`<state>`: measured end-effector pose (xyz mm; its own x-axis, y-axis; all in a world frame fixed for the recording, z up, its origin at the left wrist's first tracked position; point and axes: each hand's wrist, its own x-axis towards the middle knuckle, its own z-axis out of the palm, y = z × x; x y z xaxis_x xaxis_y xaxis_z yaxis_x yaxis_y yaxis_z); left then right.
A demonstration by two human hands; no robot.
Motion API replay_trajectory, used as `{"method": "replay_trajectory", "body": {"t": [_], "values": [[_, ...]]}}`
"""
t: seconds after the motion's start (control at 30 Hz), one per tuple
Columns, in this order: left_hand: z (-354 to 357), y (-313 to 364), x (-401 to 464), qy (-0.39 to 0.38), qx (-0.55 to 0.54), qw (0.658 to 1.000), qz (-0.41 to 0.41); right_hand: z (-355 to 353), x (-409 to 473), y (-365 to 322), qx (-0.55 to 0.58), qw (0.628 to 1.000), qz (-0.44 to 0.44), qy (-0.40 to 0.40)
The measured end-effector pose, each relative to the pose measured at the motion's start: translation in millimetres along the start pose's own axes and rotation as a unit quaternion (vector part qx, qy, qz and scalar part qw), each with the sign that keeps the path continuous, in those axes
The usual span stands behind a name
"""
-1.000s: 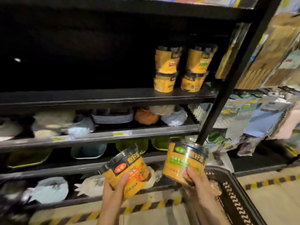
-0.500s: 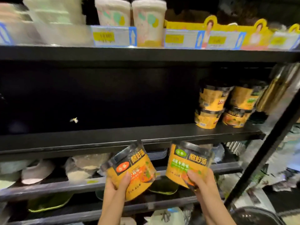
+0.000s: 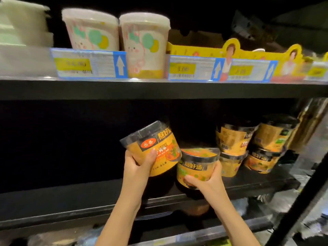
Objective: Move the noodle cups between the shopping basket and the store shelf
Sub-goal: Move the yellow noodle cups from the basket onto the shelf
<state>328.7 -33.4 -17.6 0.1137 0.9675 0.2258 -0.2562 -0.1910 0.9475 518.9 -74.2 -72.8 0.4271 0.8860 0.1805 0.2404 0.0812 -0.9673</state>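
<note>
Noodle cups, six counted: round orange paper tubs with black rims and black label bands. We see four stacked two-on-two at the right end of the black metal store shelf (image 3: pixel 71 201): the back-left stack (image 3: pixel 232 139) over its lower cup (image 3: pixel 230 166), and the right stack (image 3: pixel 273 134) over its lower cup (image 3: pixel 262 162). The other two are in hand. Our left hand (image 3: pixel 138 166) grips a tilted orange cup with a red oval logo (image 3: pixel 154 148), thumb curled across the front, held above the shelf and not touching it. Our right hand (image 3: pixel 207 180) holds an orange cup with a green-flecked lid (image 3: pixel 195 164), thumb wrapped under the base and fingers curled round the far side; it sits low over the shelf just left of the stacks, and we cannot tell whether it touches the board. The two held cups are touching or nearly so.

Room is a dim shop aisle, dark shelf back. On the upper shelf (image 3: pixel 159 89) are two pale translucent lidded tubs with cartoon prints (image 3: pixel 143 43), a yellow cardboard display tray (image 3: pixel 204 50) and three blue-edged price tags (image 3: pixel 88 63), a fourth blurred at the right edge.
</note>
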Motion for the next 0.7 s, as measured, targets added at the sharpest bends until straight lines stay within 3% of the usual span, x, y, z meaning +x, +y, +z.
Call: {"method": "replay_trajectory", "body": {"t": [0.23, 0.47, 0.7], "values": [[61, -9, 52, -0.024, 0.059, 0.998, 0.025, -6, 36, 19, -0.096, 0.993, 0.037, -0.058], [88, -35, 73, -0.061, 0.234, 0.969, 0.048, -12, 52, 20, -0.170, 0.981, 0.044, -0.081], [88, -40, 75, -0.075, 0.254, 0.962, 0.060, -11, 56, 21, -0.202, 0.975, 0.047, -0.078]]}}
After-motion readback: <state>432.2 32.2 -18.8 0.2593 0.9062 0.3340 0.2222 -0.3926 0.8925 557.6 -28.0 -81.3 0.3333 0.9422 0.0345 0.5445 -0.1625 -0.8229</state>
